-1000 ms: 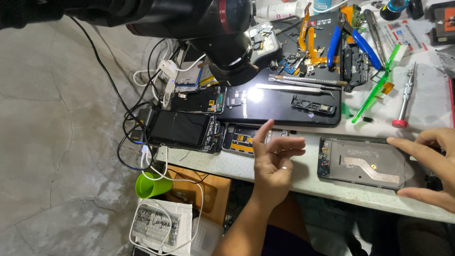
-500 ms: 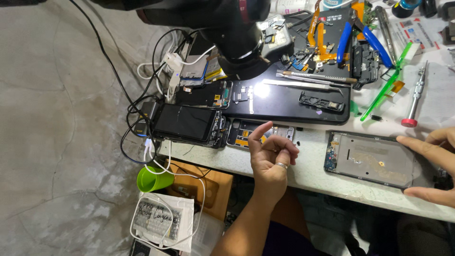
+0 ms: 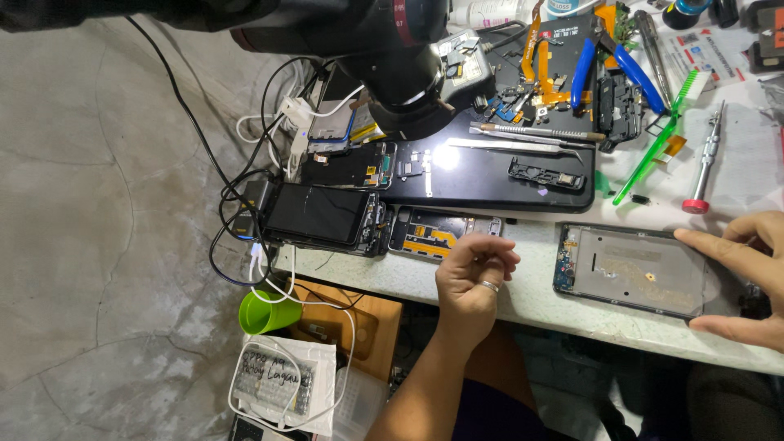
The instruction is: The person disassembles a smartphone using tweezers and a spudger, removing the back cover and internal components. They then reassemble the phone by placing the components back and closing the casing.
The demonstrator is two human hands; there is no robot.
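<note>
Two hands hover at the desk [image 3: 523,298] edge — your left hand [image 3: 474,273] curled with fingertips pinched together, your right hand [image 3: 747,273] spread, index finger touching the opened phone frame [image 3: 633,269] lying flat.

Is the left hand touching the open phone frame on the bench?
No, the left hand hovers curled, apart from the phone frame; the right hand touches it.

- The right hand [image 3: 747,278] is cut off by the right edge.
- Its fingers [image 3: 710,242] cover the phone frame's [image 3: 629,269] right end.
- Whether the curled left hand [image 3: 472,278] pinches anything is too small to tell.
</note>
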